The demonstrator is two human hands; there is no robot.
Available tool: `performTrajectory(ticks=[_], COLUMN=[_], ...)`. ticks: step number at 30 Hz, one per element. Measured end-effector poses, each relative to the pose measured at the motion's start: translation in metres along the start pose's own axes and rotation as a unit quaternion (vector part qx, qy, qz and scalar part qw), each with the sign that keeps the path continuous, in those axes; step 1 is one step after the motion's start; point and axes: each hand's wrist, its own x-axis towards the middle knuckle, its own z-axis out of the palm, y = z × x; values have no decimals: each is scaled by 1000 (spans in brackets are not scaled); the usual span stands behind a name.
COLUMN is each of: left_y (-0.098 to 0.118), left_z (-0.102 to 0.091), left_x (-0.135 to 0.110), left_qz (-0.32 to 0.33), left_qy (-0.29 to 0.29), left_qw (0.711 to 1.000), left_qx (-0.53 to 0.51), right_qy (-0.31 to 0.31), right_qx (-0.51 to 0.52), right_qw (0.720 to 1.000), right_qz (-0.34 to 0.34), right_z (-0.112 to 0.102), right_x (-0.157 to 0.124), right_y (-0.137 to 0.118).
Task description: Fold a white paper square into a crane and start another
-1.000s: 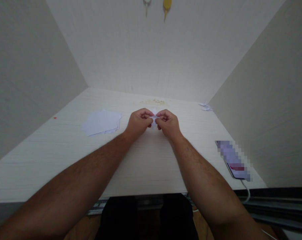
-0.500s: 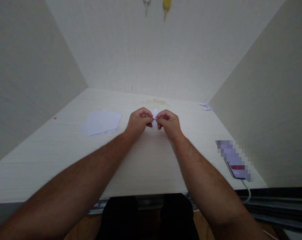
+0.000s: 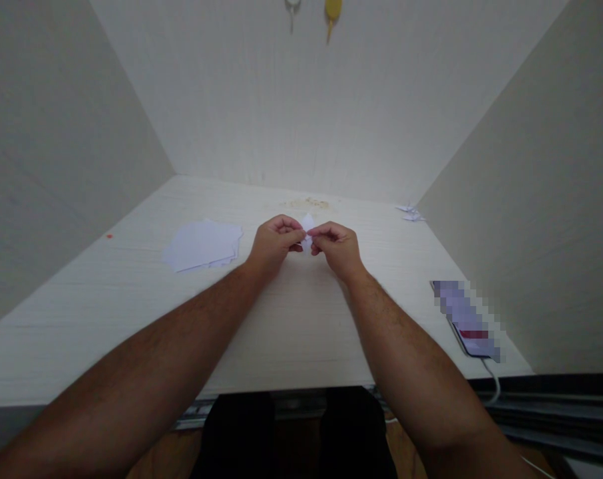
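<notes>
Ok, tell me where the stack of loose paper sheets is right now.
In the head view the stack of paper sheets lies flat on the desk, just left of the left hand, which pinches a small folded paper with the right hand.

Bare desk (image 3: 301, 332) lies open — paper stack (image 3: 204, 245) left, phone (image 3: 465, 318) right, walls close around.

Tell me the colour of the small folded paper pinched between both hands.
White, seen in the head view: folded paper.

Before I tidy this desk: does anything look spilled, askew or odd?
A faint brownish stain marks the desk just beyond the hands, near the back wall. The paper stack lies fanned unevenly. Nothing else stands out.
</notes>
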Motion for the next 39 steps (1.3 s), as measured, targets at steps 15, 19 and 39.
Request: performTrajectory(ticks=[15, 19, 39], left_y=[-1, -2, -4], left_z=[1, 0, -3], left_x=[1, 0, 1], left_qz=[104, 43, 34], left_qy=[23, 3, -26], left_qw=[990, 996, 996], left_qx=[92, 84, 82], right_qy=[52, 66, 59], right_qx=[24, 6, -91], right_qw=[996, 997, 994], right_qz=[61, 43, 7], right_z=[3, 2, 2], right_x=[1, 2, -1], right_y=[0, 1, -1])
